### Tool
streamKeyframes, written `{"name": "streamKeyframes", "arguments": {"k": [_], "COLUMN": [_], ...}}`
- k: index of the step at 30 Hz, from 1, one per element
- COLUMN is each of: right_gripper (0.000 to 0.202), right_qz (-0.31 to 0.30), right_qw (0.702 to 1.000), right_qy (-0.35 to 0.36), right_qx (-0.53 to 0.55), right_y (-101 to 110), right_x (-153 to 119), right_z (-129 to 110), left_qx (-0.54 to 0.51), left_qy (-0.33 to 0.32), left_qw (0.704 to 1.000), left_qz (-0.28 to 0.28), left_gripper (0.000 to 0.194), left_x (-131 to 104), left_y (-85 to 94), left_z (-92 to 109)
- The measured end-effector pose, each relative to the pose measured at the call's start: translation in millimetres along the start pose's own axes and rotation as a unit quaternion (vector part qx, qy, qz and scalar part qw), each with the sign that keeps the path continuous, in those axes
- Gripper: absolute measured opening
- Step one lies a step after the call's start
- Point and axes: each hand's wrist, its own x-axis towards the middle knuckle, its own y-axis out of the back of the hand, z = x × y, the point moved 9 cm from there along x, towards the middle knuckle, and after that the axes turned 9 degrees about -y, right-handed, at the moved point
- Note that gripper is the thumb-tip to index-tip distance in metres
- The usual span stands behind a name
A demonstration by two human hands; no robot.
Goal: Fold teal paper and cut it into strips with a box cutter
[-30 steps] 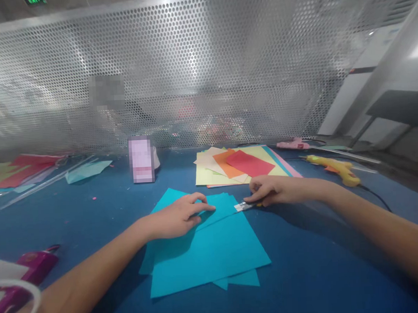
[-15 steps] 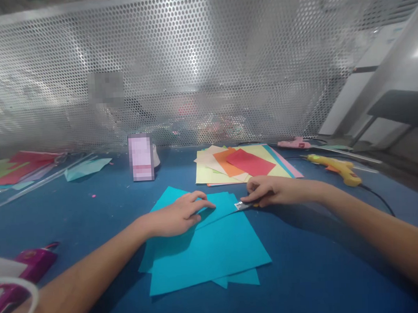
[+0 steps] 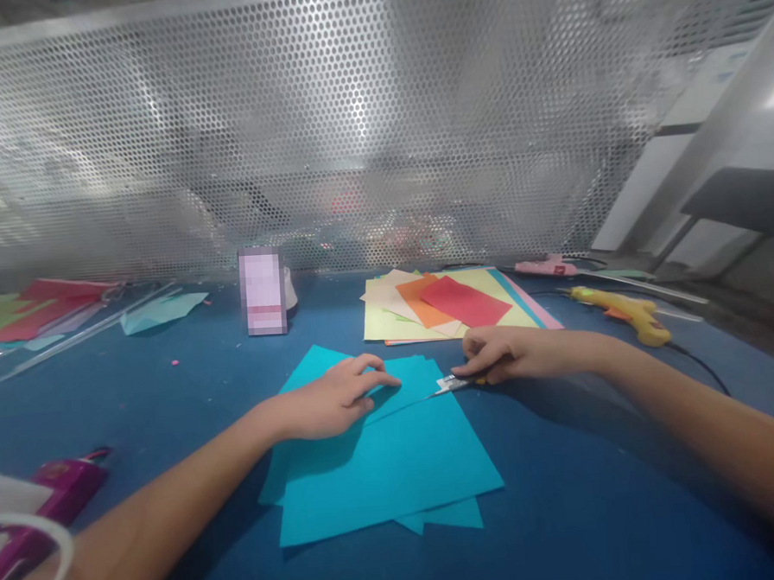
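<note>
Head view has your left hand [image 3: 337,402] resting on the blue sheets [image 3: 390,472], fingers spread apart and gripping nothing, pressing from above. Your right hand [image 3: 500,353] is clamped on a slim metal-tipped tool, apparently a cutter [image 3: 453,383], whose point lies over the right edge of the paper. The blue sheets sit in front of you on the blue table [image 3: 599,504], loosely overlapped, with corners sticking out at the near side. A line runs from the tip toward your left fingers; whether it is a slit or a folded edge, you cannot tell from here.

To work this step well, keep the blade low and steady along that line, and let the left hand press firmly without creeping into its path, since the fingertips lie near the line. I judge the loose overlap could slip, so flat, even pressure matters; a light stroke should snag the paper less than a forced one.

As for containers, none can be made out for certain. A white rounded object [image 3: 289,291] behind the blurred upright panel [image 3: 263,292] may be a cup, but its inside is hidden. Beyond your right hand, the coloured paper stack [image 3: 389,320] lies directly on the table, topped by red, orange and cream pieces, with the yellow glue gun [image 3: 628,316] to its right.
</note>
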Motion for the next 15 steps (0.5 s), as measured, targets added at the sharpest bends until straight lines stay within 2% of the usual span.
{"name": "streamKeyframes", "arguments": {"k": [5, 11, 15], "right_gripper": [0.039, 0.038, 0.039], "right_qz": [-0.003, 0.025, 0.021], "right_qw": [1.000, 1.000, 1.000], "right_qy": [0.011, 0.011, 0.011], "right_qx": [0.005, -0.014, -0.019], "right_y": [-2, -2, -4], "right_x": [1, 5, 5], "right_z": [2, -12, -18], "left_qx": [0.003, 0.016, 0.010], "left_qy": [-0.003, -0.012, -0.014], "left_qw": [1.000, 1.000, 1.000], "left_qz": [0.003, 0.006, 0.006], "left_gripper": [0.039, 0.038, 0.037], "left_x": [0, 1, 2], "left_y": [0.3, 0.2, 0.5], "left_z": [-1, 0, 1]}}
